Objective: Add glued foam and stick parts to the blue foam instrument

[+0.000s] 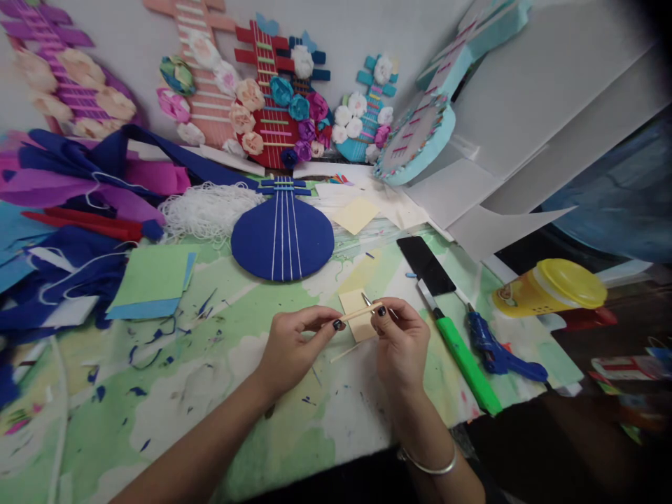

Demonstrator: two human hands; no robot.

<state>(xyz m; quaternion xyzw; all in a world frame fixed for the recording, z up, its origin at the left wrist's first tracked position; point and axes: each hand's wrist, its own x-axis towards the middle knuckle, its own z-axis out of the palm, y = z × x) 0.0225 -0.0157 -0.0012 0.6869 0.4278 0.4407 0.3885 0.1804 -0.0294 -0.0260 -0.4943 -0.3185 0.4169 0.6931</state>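
A thin, pale yellow strip spans the gap between my two hands. My left hand pinches its left end between thumb and fingertips. At the other end, my right hand has thumb and fingers closed on the strip, and a slim metal-tipped tool shows beside those fingers. Beneath the strip lies a cream paper square, partly covered by my right hand. Beyond my hands, a blue round-bodied paper instrument with white strings lies flat on the table.
Right of my hands are a green-handled cutter, a blue glue gun, a black phone and a yellow-lidded cup. Green and blue paper, white string and scraps lie left. Flower-decorated instruments stand behind.
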